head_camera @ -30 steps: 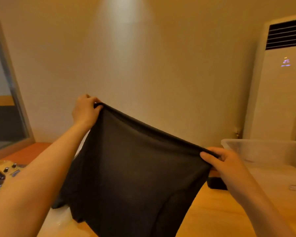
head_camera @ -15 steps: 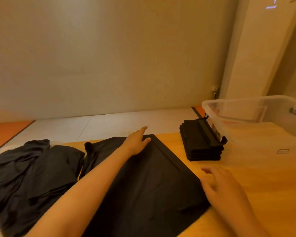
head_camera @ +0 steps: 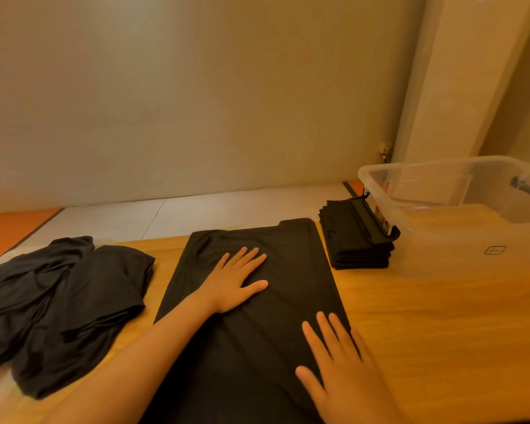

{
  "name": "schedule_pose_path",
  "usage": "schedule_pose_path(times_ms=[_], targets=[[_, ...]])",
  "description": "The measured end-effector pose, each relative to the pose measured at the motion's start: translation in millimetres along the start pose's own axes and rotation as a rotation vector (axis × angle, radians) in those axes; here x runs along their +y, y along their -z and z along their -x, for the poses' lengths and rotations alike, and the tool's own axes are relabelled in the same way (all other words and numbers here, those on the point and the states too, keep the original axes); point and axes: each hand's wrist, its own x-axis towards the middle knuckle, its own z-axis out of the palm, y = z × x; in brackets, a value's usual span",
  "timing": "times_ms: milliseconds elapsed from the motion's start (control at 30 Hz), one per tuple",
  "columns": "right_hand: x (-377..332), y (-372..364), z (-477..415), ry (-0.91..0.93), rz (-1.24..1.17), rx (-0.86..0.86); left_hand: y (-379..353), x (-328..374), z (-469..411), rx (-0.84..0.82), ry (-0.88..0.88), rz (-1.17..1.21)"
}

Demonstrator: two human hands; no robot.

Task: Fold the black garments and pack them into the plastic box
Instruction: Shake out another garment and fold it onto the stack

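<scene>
A long black fabric garment (head_camera: 294, 270) lies spread flat on the light wooden surface (head_camera: 441, 332), left of the clear plastic box (head_camera: 426, 191). A stack of folded black garments (head_camera: 355, 243) sits between it and the box's left wall. Both hands lie flat with straight fingers, holding nothing. The left hand (head_camera: 233, 283) presses the garment's middle and the right hand (head_camera: 343, 377) presses its box-side edge. This looks like smoothing before a fold, best done by sweeping flat palms outward with the edges aligned, so no crease gets trapped. A loose heap of unfolded black garments (head_camera: 68, 301) lies farthest from the box.
</scene>
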Motion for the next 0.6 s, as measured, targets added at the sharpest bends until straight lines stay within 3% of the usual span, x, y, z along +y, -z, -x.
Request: schedule_pose_path(times_ms=[100,200,467,600], targets=[[-13,1,10,-0.057,-0.046,0.020,3,2,9,0.075,-0.025,0.040],[-13,12,-4,-0.084,-0.039,0.138,3,-10,33,0.147,0.081,0.002],[-10,-2,-50,-0.021,0.012,0.158,-15,-34,99,0.131,0.424,-0.017],[-8,0,-43,0.017,0.049,0.142,-16,-23,115,0.124,0.475,-0.009]])
